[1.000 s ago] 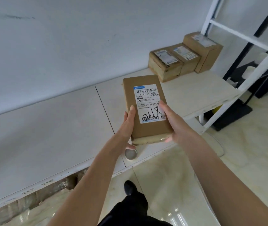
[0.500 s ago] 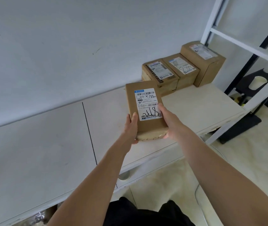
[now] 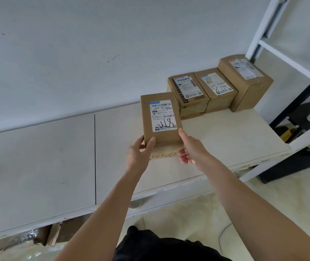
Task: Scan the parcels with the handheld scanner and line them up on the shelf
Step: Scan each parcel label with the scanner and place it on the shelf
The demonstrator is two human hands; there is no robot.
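Parcel (image 3: pixel 161 117): held label-up over the shelf (image 3: pixel 225 140), centre of frame, now close beside the left end of the row of three boxes (image 3: pixel 220 87) at upper right.
Left hand (image 3: pixel 138 152): clasps the near left corner, thumb on top.
Right hand (image 3: pixel 190 147): grips the near right corner, fingers curled beneath.
Change: carried forward from the shelf's front edge toward the row; boxes loom larger, arms stretched further.
Meaning: probably moments from set-down as fourth in line.
Scanner: not visible.
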